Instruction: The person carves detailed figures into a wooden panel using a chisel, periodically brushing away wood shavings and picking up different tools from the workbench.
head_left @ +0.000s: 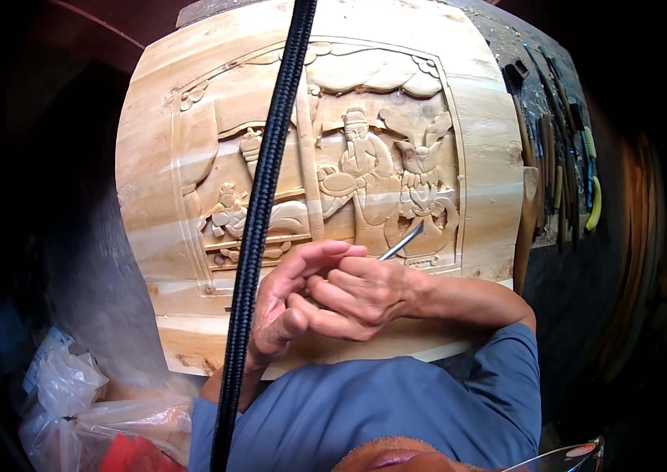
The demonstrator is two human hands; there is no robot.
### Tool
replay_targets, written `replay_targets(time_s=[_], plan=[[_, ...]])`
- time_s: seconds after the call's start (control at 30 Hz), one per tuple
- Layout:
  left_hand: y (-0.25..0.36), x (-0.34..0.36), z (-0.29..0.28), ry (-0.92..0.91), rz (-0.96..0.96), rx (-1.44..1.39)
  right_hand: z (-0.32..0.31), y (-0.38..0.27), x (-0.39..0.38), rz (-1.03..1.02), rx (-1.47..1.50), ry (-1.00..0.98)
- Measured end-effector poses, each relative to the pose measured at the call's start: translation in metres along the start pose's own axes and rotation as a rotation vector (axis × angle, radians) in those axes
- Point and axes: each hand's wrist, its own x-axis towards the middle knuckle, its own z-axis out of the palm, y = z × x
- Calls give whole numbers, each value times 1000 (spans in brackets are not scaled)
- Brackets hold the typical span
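Note:
A large pale wooden panel (140, 189) lies before me, carved in relief with robed figures, drapery and a framed border. My right hand (361, 291) is closed in a fist round a carving chisel (402, 240). Only its slim metal blade shows, slanting up and away over the carving's lower right; the handle is hidden in the fist. Cupped beside that fist is my left hand (280, 295), its palm turned toward it and its thumb apart. Its fingertips reach over the right knuckles. Whether the left palm touches the chisel's hidden handle cannot be made out.
A black braided cord (266, 173) crosses the view in front of the panel. Several carving tools (557, 134) lie along the right on a grey bench (506, 39), with a wooden mallet-like piece (528, 212) by the panel's edge. Clear plastic bags (66, 385) sit at lower left.

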Motion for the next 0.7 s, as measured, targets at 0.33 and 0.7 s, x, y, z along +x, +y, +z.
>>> replay_targets(time_s=[0.33, 0.7], plan=[[-24, -17, -22, 119, -82, -49, -18, -33, -35, 165, 50, -282], [-26, 20, -9, 125, 33, 642, -48, -55, -72, 498, -14, -285]])
